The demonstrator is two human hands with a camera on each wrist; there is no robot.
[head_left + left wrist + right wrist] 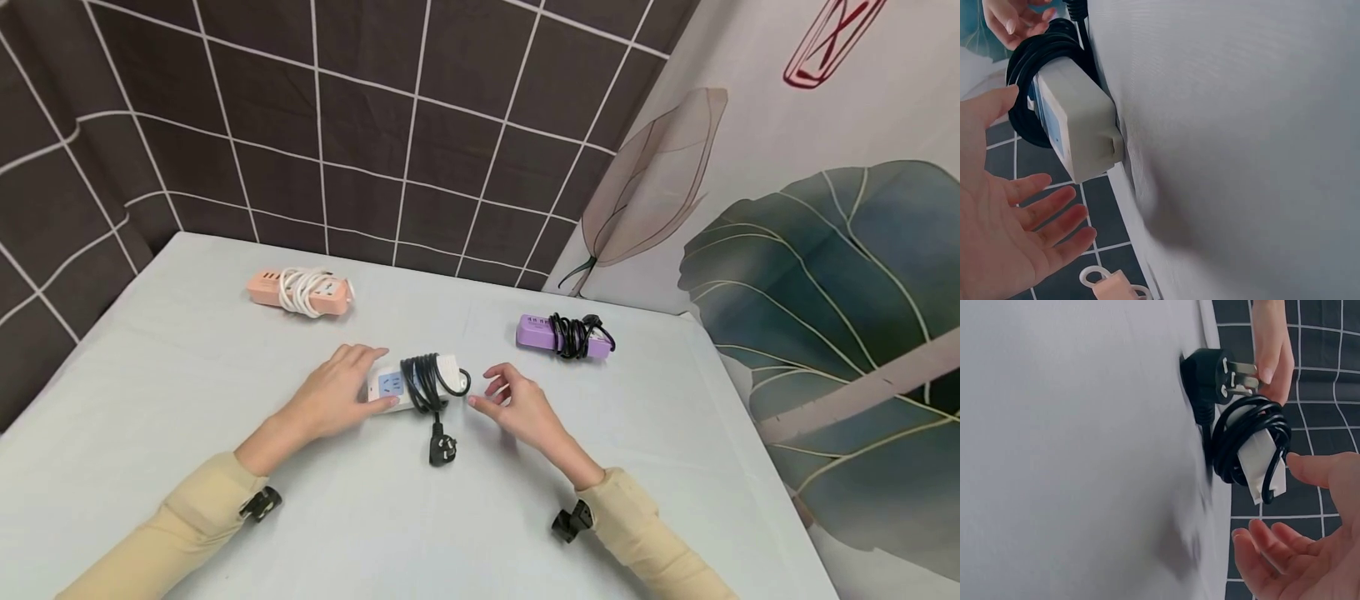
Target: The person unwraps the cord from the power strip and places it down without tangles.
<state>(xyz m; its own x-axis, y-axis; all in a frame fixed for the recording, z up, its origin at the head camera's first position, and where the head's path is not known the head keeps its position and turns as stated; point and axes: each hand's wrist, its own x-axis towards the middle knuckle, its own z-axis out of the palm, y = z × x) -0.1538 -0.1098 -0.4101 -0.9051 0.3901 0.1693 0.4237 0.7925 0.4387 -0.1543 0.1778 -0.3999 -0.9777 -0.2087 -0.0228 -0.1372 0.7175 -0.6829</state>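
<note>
A white power strip (453,368) with blue socket faces lies mid-table in the head view. Its black cord (424,382) is wound round it, and the black three-pin plug (442,448) rests on the near side. At the strip's left end is my left hand (335,395), thumb by the near edge; in the left wrist view its spread fingers (1054,200) stand apart from the strip. My right hand (525,410) hovers off the right end, fingers loosely bent and holding nothing. In the right wrist view a gap shows between its fingers (1275,547) and the strip.
A peach power strip (264,288) wrapped in white cord lies at the back left of the white-covered table (480,517). Towards the back right sits a purple power strip (534,332) with black cord. A dark gridded curtain (360,125) hangs behind.
</note>
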